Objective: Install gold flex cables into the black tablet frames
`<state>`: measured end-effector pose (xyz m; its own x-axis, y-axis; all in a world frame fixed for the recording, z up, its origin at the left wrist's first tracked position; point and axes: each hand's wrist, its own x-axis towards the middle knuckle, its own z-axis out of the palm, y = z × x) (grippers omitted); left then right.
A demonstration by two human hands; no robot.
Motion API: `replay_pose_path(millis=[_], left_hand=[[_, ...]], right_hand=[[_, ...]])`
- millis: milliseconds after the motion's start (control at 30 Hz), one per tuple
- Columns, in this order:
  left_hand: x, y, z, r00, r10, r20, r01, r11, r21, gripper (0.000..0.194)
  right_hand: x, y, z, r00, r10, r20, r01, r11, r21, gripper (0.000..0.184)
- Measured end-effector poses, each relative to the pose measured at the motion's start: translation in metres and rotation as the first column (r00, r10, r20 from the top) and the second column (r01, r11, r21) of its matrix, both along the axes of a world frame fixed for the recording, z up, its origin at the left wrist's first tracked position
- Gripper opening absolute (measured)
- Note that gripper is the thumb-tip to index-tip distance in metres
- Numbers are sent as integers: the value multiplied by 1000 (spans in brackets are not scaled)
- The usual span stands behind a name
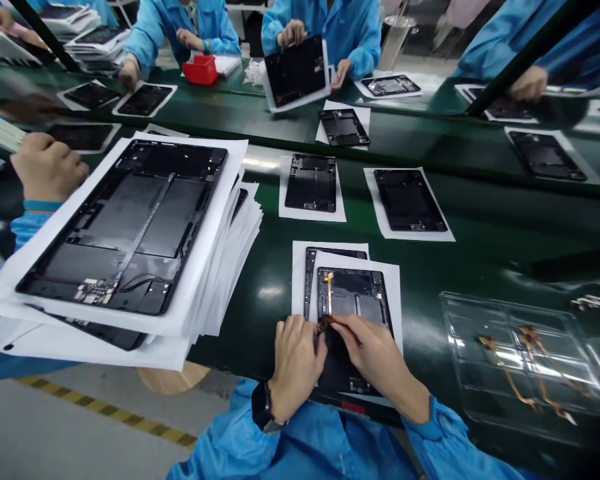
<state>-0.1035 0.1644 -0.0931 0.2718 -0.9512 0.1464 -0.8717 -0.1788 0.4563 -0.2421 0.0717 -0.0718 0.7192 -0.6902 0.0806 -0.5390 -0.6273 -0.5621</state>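
A black tablet back frame (353,297) lies on a white sheet (395,280) at the near edge of the green belt, on top of a second frame (311,267). An orange flex cable (329,293) runs down its middle. My right hand (375,360) pinches the cable's lower end against the frame. My left hand (295,360), fingers curled, presses on the frame's left edge beside it, thumb next to the cable end. A watch sits on my left wrist.
A tall stack of frames on white sheets (130,227) stands left, a co-worker's fist (45,167) beside it. More frames on sheets (410,200) lie on the belt. A clear tray of orange cables (520,360) sits right. Co-workers in blue work opposite near a red box (200,70).
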Motion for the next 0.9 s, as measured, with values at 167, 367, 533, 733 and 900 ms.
replay_pose_path(millis=[167, 367, 533, 733, 900], left_hand=[[-2, 0, -6, 999, 23, -41, -26, 998, -66, 11], [-6, 1, -6, 999, 36, -17, -37, 999, -39, 12], [-5, 1, -1, 999, 42, -30, -43, 998, -37, 12], [-7, 3, -7, 996, 73, -56, -77, 995, -71, 10], [-7, 2, -8, 995, 70, -66, -75, 995, -73, 10]], right_hand=[[4, 6, 0, 998, 31, -48, -35, 997, -71, 20], [29, 3, 21, 913, 144, -383, -205, 971, -123, 16], [47, -3, 36, 833, 210, -512, -292, 953, -83, 9], [26, -11, 36, 890, 117, -440, -178, 979, -101, 14], [27, -4, 27, 884, 118, -453, -207, 966, -154, 14]])
